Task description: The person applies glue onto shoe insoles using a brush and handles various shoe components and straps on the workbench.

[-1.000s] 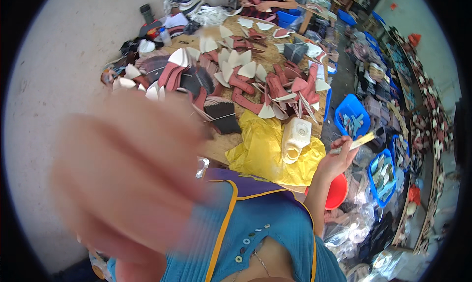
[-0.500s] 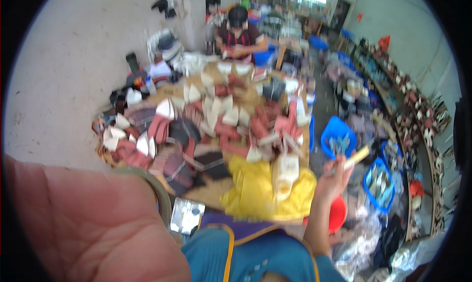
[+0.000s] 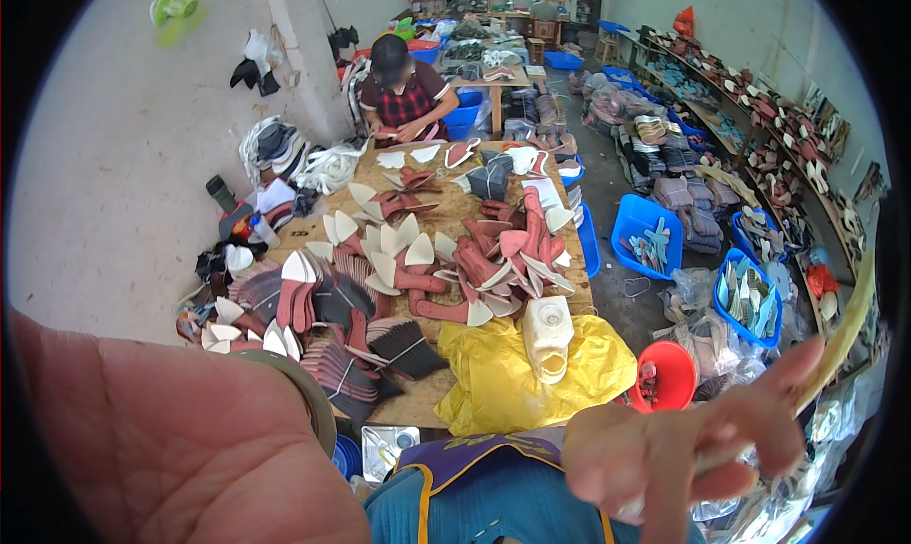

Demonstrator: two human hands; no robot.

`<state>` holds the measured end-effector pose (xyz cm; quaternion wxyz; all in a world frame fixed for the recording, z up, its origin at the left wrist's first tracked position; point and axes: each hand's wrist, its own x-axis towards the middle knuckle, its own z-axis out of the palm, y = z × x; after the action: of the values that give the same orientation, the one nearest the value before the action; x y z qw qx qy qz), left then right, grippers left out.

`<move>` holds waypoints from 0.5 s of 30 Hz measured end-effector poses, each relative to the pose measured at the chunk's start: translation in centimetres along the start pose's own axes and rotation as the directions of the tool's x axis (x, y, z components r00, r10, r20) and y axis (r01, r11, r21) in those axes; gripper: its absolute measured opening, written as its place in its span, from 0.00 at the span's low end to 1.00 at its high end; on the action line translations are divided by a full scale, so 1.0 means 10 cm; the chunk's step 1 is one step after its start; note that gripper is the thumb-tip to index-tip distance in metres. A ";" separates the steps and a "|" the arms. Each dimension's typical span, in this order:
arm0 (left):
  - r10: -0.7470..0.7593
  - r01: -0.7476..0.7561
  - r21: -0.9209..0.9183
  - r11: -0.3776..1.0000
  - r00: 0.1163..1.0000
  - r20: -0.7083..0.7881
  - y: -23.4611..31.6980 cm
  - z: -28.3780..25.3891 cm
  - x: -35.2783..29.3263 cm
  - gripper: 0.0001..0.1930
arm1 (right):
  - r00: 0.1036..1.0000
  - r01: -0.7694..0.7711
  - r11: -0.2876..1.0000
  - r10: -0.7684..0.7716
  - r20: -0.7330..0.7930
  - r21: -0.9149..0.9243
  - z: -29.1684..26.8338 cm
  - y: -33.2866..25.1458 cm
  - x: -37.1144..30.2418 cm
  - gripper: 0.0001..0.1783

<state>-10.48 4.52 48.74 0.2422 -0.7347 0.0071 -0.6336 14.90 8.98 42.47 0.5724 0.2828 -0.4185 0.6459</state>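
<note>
The left hand fills the lower left, its palm showing; I can't tell what its grip does. Red and white pieces lie on the table in the middle. At the lower right, the right hand holds a yellow stick.

Left hand cut off; yellow strip partly hidden.

A boxy white plastic jug rests on the crumpled yellow plastic sheet atop the brown wooden worktop; a round red plastic bucket stands right of the worktop.
</note>
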 end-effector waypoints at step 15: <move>0.035 -0.035 -0.060 0.998 0.999 -0.007 -0.25 0.03 -0.09 0.25 | 0.842 -0.500 0.829 0.398 0.364 0.250 -0.09 -0.12 0.05 0.25</move>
<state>-11.11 7.08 48.76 0.2309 -0.7396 0.0397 -0.6310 16.06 9.99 42.69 0.2763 0.3620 -0.4385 0.7748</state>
